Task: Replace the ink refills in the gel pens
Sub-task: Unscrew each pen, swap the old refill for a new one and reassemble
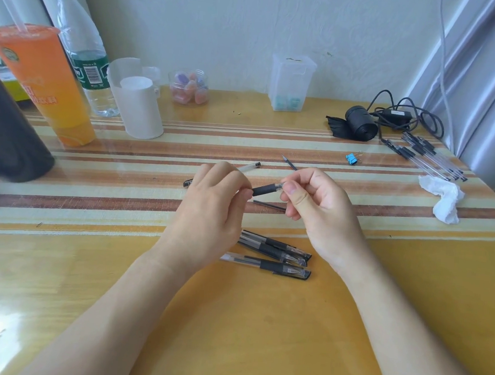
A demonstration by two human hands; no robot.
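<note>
While held above the table (260,320), left hand (209,211) grips gel pen (265,189) | right hand (321,210) fingers (294,195) pinch its tip

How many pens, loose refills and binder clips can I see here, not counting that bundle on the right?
Pens: 5 (one held, three capped, one partly hidden)
Loose refills: 2
Binder clips: 1
Total: 8
</note>
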